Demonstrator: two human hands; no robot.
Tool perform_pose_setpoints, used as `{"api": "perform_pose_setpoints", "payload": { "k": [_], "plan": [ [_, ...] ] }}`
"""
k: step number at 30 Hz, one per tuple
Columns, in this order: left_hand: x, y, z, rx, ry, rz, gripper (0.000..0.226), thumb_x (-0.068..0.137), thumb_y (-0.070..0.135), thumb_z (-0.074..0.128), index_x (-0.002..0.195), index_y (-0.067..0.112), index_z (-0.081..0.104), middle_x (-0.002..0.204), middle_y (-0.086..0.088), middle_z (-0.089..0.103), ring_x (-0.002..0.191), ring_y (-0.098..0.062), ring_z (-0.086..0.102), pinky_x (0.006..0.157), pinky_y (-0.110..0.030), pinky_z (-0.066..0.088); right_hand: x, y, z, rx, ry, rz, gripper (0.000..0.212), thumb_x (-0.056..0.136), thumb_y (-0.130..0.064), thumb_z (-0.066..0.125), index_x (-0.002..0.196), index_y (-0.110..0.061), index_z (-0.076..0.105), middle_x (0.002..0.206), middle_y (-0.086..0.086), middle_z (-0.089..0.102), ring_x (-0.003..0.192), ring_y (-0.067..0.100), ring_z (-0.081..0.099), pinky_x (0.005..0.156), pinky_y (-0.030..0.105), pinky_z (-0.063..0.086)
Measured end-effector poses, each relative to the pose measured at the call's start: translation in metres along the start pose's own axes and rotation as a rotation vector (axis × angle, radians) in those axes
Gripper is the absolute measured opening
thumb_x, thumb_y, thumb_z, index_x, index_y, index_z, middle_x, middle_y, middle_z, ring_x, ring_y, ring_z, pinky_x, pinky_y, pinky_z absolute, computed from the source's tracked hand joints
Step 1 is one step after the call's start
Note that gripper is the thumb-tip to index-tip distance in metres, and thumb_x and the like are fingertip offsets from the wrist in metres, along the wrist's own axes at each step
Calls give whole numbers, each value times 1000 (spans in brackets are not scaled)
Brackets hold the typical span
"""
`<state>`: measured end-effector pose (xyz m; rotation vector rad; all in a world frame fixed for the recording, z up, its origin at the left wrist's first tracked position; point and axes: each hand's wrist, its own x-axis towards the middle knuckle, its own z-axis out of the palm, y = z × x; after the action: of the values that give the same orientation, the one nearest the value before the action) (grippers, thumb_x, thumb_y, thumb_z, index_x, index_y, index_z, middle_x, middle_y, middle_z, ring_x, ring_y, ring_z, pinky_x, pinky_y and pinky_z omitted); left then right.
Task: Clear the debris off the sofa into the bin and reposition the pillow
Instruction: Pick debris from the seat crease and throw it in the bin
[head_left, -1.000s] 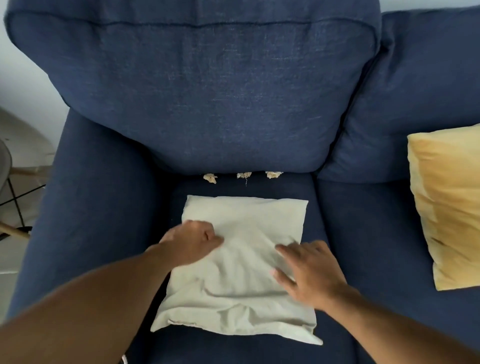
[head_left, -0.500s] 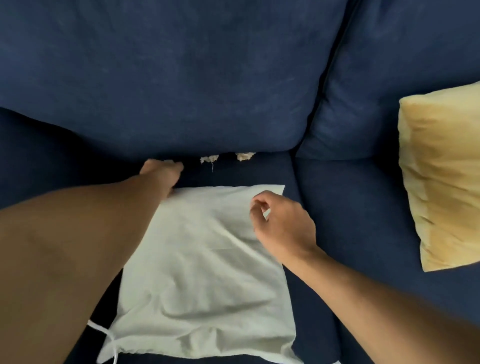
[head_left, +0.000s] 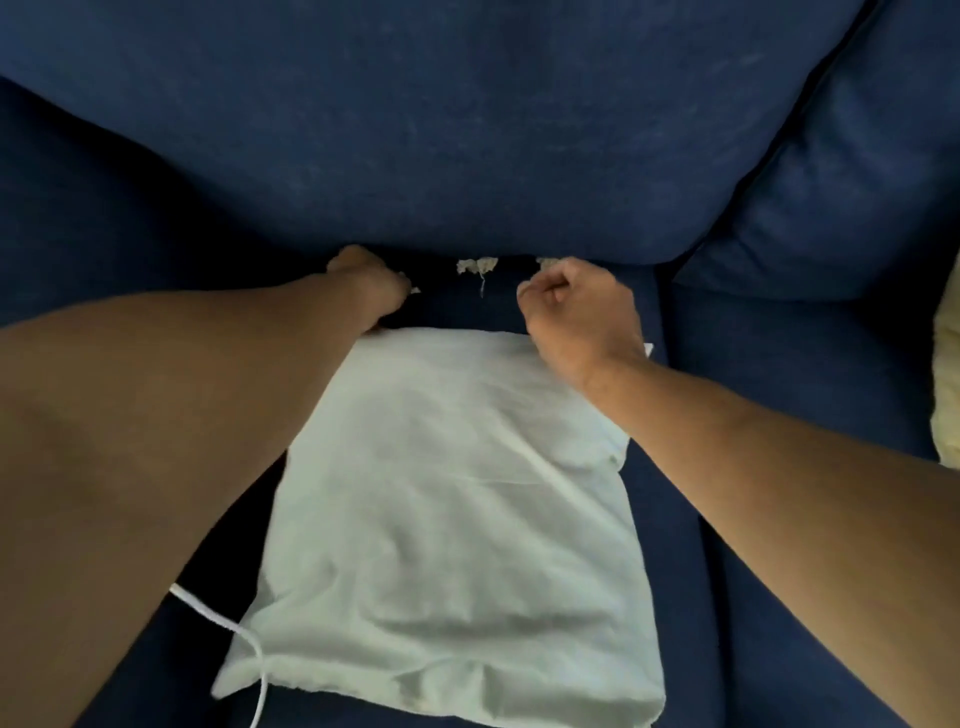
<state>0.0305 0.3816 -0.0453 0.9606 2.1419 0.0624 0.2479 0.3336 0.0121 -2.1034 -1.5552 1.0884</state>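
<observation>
Head view, looking down: we see a dark blue sofa (head_left: 779, 395) with a white pillow (head_left: 457, 493) lying flat on the seat cushion, between our two forearms. A thin white cord (head_left: 218, 621) trails from the pillow's near left corner.

Left hand (head_left: 369, 291): positioned at the crease where the seat meets the back cushion (head_left: 415, 130), just beyond the pillow's far left corner. The fingers are curled closed. A small pale scrap (head_left: 414, 290) shows at the fingertips; we cannot tell whether the hand has it pinched or merely touches it.

Right hand (head_left: 576, 312): positioned at the same crease, above the pillow's far right corner. The fingers are curled inward into a loose fist, thumb against the index finger. A pale fragment (head_left: 546, 263) shows just behind the knuckles; we cannot tell whether it is held.

Debris: one pale, ragged piece (head_left: 478, 266) lies in the crease between the two hands, apart from both, with a thin thread hanging from it.

A yellow cushion (head_left: 948, 395) is partly visible at the right edge, on the adjacent seat.
</observation>
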Motion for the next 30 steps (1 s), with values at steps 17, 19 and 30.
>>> {"api": "perform_pose_setpoints", "payload": {
  "k": [17, 19, 30],
  "plan": [
    [-51, -95, -77, -20, -182, 344, 4, 87, 32, 68, 89, 35, 68, 92, 10, 69, 83, -13, 67, 69, -28, 52, 82, -32, 127, 105, 46, 319, 46, 97, -39, 68, 136, -14, 64, 139, 4, 65, 119, 27, 62, 94, 26, 45],
    [-51, -102, -73, 1, -169, 318, 2, 87, 34, 68, 86, 32, 67, 91, 8, 69, 83, -14, 66, 65, -27, 49, 86, -30, 132, 139, 95, 353, 35, 101, -29, 62, 132, -14, 65, 134, 3, 67, 100, 22, 62, 83, 23, 42],
    [-49, -27, -19, -162, -77, 279, 11, 86, 31, 65, 85, 34, 55, 94, 2, 67, 79, -19, 70, 62, -32, 58, 52, -9, 49, -325, -166, 0, 22, 97, -43, 57, 108, -26, 63, 119, 6, 67, 106, 32, 63, 95, 41, 51]
  ]
}}
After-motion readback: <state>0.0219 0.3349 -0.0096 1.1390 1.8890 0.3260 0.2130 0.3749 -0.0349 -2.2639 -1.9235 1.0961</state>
